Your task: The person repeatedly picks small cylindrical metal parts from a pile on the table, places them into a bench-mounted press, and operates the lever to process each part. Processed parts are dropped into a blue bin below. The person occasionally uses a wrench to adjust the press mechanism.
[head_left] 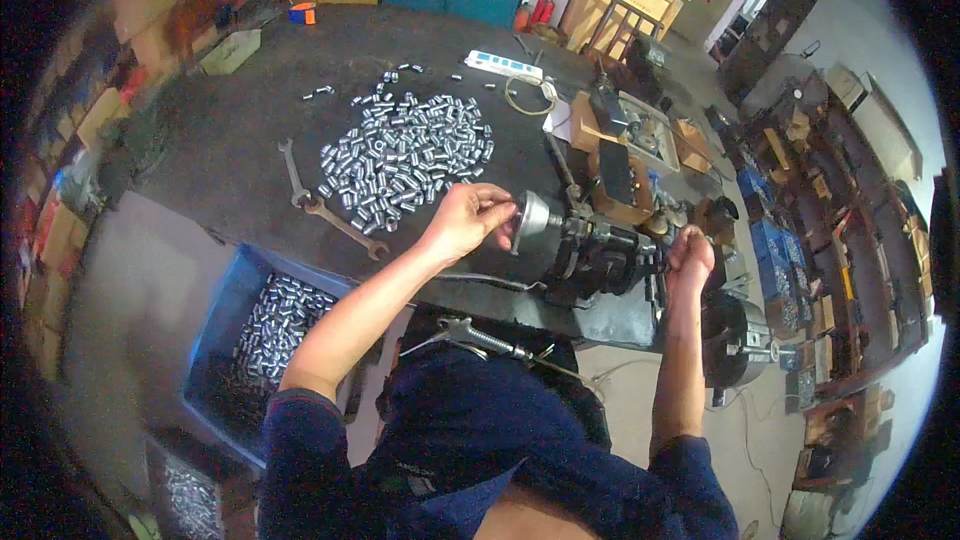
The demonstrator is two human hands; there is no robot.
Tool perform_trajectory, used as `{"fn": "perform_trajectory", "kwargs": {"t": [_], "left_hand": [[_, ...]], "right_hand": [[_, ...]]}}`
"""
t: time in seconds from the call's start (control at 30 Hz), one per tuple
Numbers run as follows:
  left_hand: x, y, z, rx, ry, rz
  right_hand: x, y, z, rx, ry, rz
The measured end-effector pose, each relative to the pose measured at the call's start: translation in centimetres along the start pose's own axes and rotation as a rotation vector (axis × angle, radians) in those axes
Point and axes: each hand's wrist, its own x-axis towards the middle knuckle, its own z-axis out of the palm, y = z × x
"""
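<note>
My left hand (pixel 468 222) is closed in a pinch at the front of a silver, cone-shaped chuck (pixel 538 212) on a dark bench machine (pixel 608 262). Whatever its fingertips grip is hidden. Beyond the machine's right end, my right hand (pixel 690 258) is curled closed, and what lies inside it does not show. Left of the chuck, a wide pile of short, shiny metal sleeves (pixel 405 155) covers part of the dark table (pixel 240 130). Two open-end wrenches (pixel 294 172) lie beside the pile, their ends close together.
A blue crate (pixel 215 340) of metal pieces stands below the table's front edge. An air blow gun (pixel 490 340) with a hose hangs before my lap. Behind the machine are small boxes (pixel 615 185); farther back lies a white power strip (pixel 503 65). Loaded shelves (pixel 850 250) line the right.
</note>
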Motion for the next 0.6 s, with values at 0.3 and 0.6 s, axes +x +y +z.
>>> {"fn": "perform_trajectory", "kwargs": {"t": [0.3, 0.6], "left_hand": [[0.1, -1.3, 0.1, 0.68, 0.161, 0.076], [0.4, -1.4, 1.3, 0.712, 0.307, 0.192]], "right_hand": [[4.5, 4.8, 1.1, -0.175, 0.103, -0.113], [-1.0, 12.7, -4.7, -0.04, 0.416, 0.165]]}}
